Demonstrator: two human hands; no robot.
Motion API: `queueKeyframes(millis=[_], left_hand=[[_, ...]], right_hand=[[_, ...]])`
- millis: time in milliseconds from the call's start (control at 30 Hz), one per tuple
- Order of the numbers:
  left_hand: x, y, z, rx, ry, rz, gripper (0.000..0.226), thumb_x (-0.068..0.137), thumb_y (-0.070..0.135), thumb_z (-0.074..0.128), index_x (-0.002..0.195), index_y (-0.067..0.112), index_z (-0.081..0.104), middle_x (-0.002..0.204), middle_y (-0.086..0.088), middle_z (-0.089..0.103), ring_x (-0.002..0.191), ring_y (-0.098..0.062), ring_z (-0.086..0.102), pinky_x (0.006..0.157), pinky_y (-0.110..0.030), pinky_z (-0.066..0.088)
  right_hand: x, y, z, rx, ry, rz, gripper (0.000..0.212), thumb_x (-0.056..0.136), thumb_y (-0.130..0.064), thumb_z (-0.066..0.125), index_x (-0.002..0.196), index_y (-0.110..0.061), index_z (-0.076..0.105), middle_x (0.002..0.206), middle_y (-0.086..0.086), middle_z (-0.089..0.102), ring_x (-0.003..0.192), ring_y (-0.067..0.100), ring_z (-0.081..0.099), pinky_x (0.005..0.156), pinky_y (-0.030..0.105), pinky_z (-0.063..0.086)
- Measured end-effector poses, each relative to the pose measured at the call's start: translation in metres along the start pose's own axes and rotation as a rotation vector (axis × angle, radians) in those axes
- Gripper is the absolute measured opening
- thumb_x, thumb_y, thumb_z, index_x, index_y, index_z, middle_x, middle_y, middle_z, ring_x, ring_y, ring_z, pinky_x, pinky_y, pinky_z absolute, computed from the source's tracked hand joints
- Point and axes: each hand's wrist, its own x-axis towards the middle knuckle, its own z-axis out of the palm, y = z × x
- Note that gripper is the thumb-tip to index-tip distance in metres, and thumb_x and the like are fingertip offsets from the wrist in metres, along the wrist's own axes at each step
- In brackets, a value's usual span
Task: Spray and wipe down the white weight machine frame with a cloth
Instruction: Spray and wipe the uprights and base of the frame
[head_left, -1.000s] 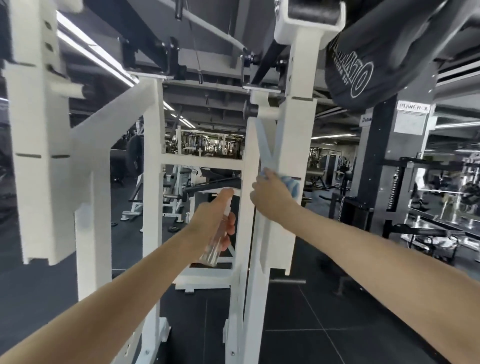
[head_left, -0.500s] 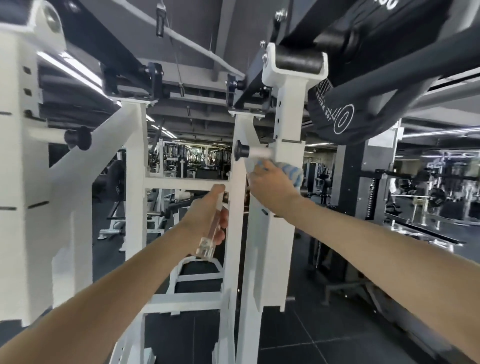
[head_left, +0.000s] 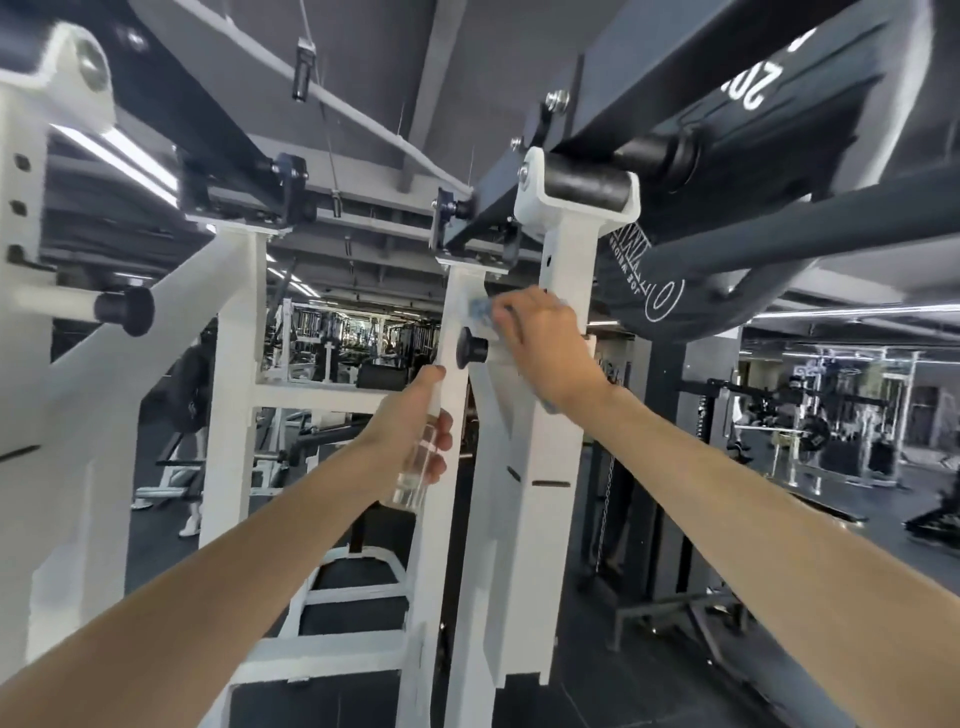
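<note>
Right hand: the right hand (head_left: 540, 345) presses a blue cloth (head_left: 480, 307) against the white frame upright (head_left: 524, 457), just above a black-capped peg (head_left: 471, 348).
Left hand: the left hand (head_left: 410, 421) grips a clear spray bottle (head_left: 415, 470), near the same upright's left edge.
Overhead: a black weight plate (head_left: 769, 171) hangs at upper right.

Blue cloth (head_left: 480, 306) bunched in my right hand (head_left: 540, 343), pressed against white frame upright (head_left: 569, 249), just above the black-capped peg (head_left: 470, 349). Clear spray bottle (head_left: 415, 478) gripped in my left hand (head_left: 410, 415), roughly upright, top hidden by fingers, beside the frame's slanted post, below the peg.
</note>
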Motion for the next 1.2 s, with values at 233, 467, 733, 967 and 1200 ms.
queueKeyframes(millis=[233,467,733,967,1200], left_hand=[[0.014,0.008,0.002,0.041,0.000,0.014,0.054,0.096,0.055,0.044,0.070,0.008,0.052,0.059,-0.006,0.053,0.045,-0.021,0.046,0.050,-0.026,0.043],[0.022,0.014,-0.001,0.052,-0.053,0.046,0.057,0.093,0.058,0.047,0.064,0.009,0.052,0.054,-0.005,0.053,0.042,-0.020,0.045,0.053,-0.028,0.042],[0.045,0.031,0.005,-0.068,-0.110,0.078,0.054,0.096,0.052,0.047,0.061,0.011,0.051,0.048,-0.002,0.051,0.035,-0.018,0.044,0.043,-0.021,0.040],[0.059,0.055,-0.007,-0.071,-0.138,0.148,0.054,0.094,0.054,0.049,0.061,0.011,0.052,0.050,-0.003,0.052,0.037,-0.018,0.043,0.042,-0.021,0.039],[0.064,0.115,0.004,-0.063,-0.202,0.284,0.053,0.095,0.053,0.047,0.060,0.012,0.050,0.049,-0.002,0.050,0.038,-0.018,0.042,0.047,-0.025,0.037]], right_hand=[[-0.029,-0.009,0.031,-0.261,-0.088,-0.086,0.059,0.080,-0.010,0.038,0.137,0.001,0.042,0.120,0.016,0.056,0.109,0.032,0.054,0.100,0.045,0.039],[-0.004,0.030,0.011,-0.137,0.085,-0.108,0.078,0.062,0.010,0.073,0.133,-0.008,0.047,0.129,0.011,0.049,0.120,0.031,0.045,0.099,0.046,0.035],[-0.016,0.039,0.020,0.166,0.052,0.036,0.060,0.063,0.024,0.063,0.118,0.002,0.060,0.131,0.018,0.051,0.128,0.038,0.043,0.107,0.054,0.035],[0.019,0.028,-0.005,0.104,0.144,0.332,0.070,0.075,0.022,0.053,0.139,-0.002,0.040,0.146,0.015,0.034,0.135,0.031,0.031,0.114,0.040,0.026],[0.015,-0.003,-0.032,-0.174,0.013,0.304,0.057,0.084,0.008,0.052,0.138,-0.009,0.042,0.139,0.008,0.039,0.123,0.027,0.039,0.104,0.037,0.036]])
